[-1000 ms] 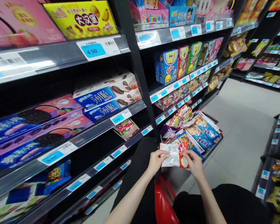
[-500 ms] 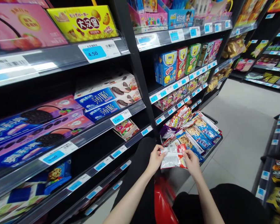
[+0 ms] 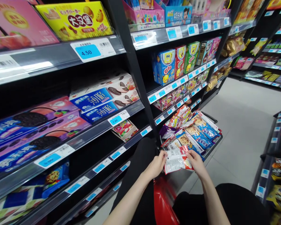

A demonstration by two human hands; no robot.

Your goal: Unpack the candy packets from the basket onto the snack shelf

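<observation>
Between my two hands is a small white-and-red snack packet (image 3: 177,160), its silvery back with small print facing up. My left hand (image 3: 159,162) pinches its left edge, and my right hand (image 3: 196,161) grips the right edge. Just beyond them, a shopping basket (image 3: 214,149) with a dark rim holds several blue cookie packs (image 3: 202,132) and red-and-white snack bags (image 3: 180,118). The packet hides part of the basket's near side. What the packet contains cannot be made out.
Shelves on the left hold blue wafer boxes (image 3: 100,106), a yellow biscuit box (image 3: 77,20) and cartoon snack boxes (image 3: 166,66). A red, shiny object (image 3: 164,203) stands between my legs. Grey tiled floor (image 3: 239,125) runs along the aisle, with another shelf (image 3: 264,168) on the right.
Both hands have shifted slightly right and down with the packet, which is tilted a little differently. The view has moved slightly; the basket's contents look the same.
</observation>
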